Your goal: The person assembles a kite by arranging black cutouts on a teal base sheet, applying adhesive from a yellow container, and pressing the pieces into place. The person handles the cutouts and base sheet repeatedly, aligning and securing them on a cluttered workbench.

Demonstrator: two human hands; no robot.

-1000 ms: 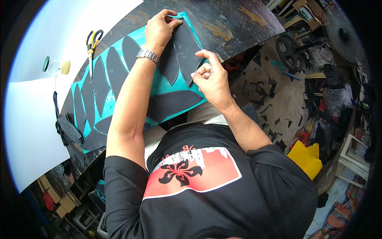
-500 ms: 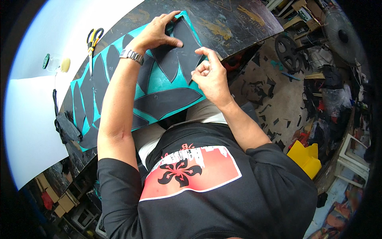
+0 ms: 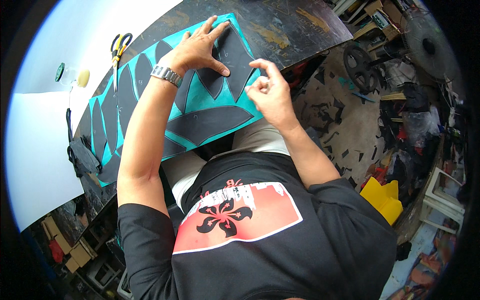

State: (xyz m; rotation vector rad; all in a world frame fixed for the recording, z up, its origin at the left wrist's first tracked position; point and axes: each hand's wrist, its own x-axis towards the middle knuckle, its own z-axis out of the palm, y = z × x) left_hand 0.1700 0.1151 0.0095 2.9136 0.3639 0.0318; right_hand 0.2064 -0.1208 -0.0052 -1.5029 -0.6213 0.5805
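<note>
A teal sheet (image 3: 243, 101) lies on the work table, with several dark, pointed, leaf-shaped pieces on it. My left hand (image 3: 201, 51) is spread flat over the upper part, its thumb resting on the dark pieces. Under its fingers is a dark piece (image 3: 234, 60) with several points. My right hand (image 3: 272, 95) is closed at that piece's right edge, index fingertip near its corner. Whatever its curled fingers pinch, if anything, is hidden. Closer to me lies a broad dark piece (image 3: 207, 122). Yellow-and-black scissors (image 3: 118, 52) lie partly across the sheet's far left.
The dark, scuffed table (image 3: 295, 42) extends beyond the sheet. A jar with a green lid (image 3: 61, 73) stands on the white surface at left. At right are a fan (image 3: 429, 44), a black wheel (image 3: 359, 68), and scraps on the floor (image 3: 332, 125). A yellow folded sheet (image 3: 382, 200) sits lower right.
My left hand has opened wider and shifted slightly down and left, showing more of the dark piece. My right hand has moved slightly right, still near the piece's edge.
</note>
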